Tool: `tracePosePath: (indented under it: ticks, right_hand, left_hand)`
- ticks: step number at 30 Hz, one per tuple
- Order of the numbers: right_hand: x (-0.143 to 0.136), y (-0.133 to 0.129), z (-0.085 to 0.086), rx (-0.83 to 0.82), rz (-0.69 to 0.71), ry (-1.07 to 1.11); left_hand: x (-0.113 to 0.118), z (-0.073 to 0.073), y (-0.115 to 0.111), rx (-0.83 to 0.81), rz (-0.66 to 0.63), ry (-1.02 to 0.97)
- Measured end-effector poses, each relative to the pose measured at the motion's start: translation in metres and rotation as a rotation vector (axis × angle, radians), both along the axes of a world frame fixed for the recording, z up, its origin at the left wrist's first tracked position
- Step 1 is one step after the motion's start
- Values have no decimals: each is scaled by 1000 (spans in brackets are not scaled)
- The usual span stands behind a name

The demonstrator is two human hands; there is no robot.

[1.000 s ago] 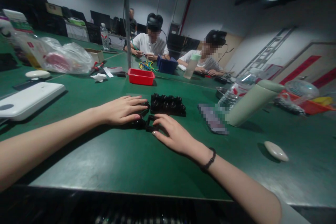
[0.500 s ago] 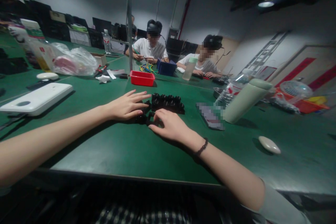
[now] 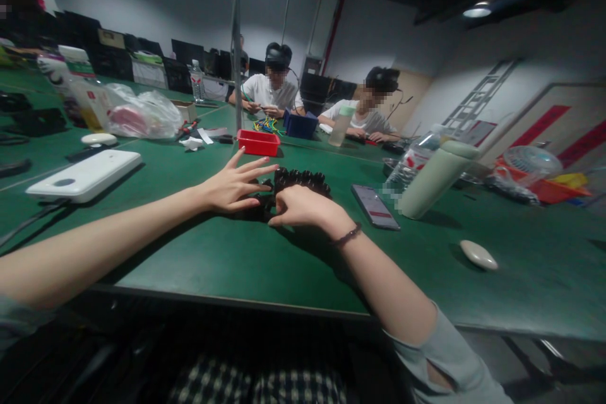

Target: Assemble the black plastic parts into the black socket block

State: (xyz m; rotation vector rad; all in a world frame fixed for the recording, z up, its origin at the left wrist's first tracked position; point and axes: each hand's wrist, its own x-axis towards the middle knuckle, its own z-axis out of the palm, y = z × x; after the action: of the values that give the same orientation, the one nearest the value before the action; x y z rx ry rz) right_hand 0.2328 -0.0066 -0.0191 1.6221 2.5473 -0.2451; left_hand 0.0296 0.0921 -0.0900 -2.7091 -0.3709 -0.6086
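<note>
Several black parts with rounded tops (image 3: pixel 303 175) stand in a tight row on the green table, just past my right hand. My left hand (image 3: pixel 237 186) lies palm down with its fingers spread, over and beside more small black parts (image 3: pixel 260 208) to the left of the row. My right hand (image 3: pixel 307 207) is bent over at the near side of the row, thumb and fingers closed on a small black part, mostly hidden under the hand. A dark bead bracelet circles my right wrist.
Beyond the hands sits a red bin (image 3: pixel 258 142). To the right are a phone (image 3: pixel 375 207), a pale green flask (image 3: pixel 433 180) and a white oval object (image 3: pixel 478 255). A white power bank (image 3: pixel 85 175) lies left. Two people work across the table.
My right hand has turned further over and slid slightly toward the row, covering the black part that showed between its fingers. My left fingers have spread wider. The view has shifted slightly.
</note>
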Motion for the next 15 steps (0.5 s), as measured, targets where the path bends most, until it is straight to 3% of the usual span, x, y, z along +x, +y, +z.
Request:
tracePosePath:
  ticks: [4,15]
  right_hand:
    - [2,3,2,-54,-51,48]
    - [27,13,-13,-101,-54,271]
  left_hand:
    - [2,1,-1,8,-2,-10]
    - [3,2,-2,131,-14,-60]
